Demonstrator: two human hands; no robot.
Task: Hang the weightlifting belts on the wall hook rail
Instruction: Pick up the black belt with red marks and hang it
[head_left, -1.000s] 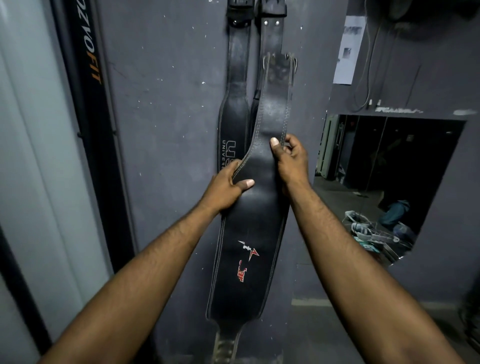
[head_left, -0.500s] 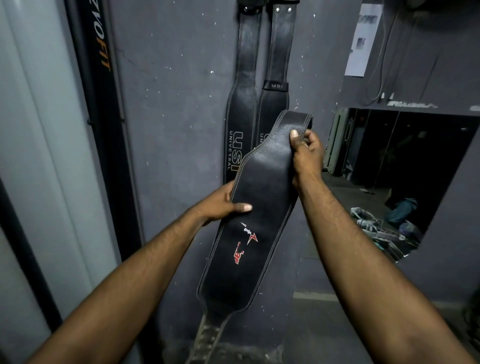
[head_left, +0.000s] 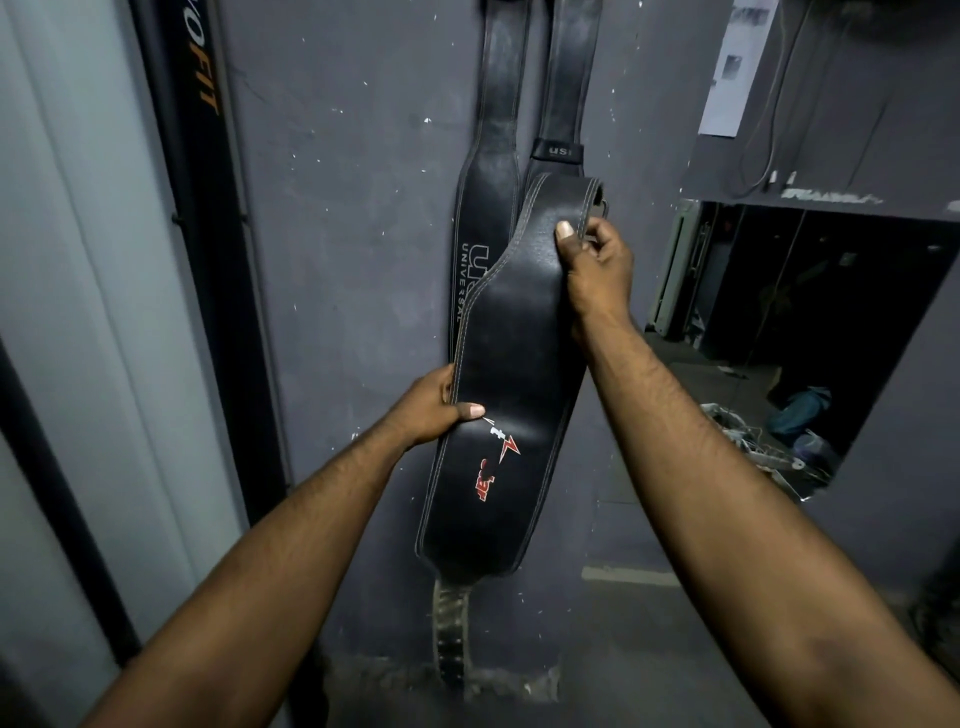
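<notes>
Wall (head_left: 363, 260): grey, far. Two hung belts (head_left: 488, 208), upper ends out of frame; hook rail unseen. Held belt (head_left: 514, 395): black, tilted, just in front of those. Right hand (head_left: 597, 265) clasps its buckle end; left hand (head_left: 436, 405) grips its left edge. Risk: buckle may miss the hook and drop, the rail being out of sight.

Hanging belts (head_left: 485, 218) read "UNIVERSAL" and "USI" (head_left: 558, 151).

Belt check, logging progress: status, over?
Left hand and right hand both gripping the belt. Not yet hooked. Two hung belts behind it.
</notes>
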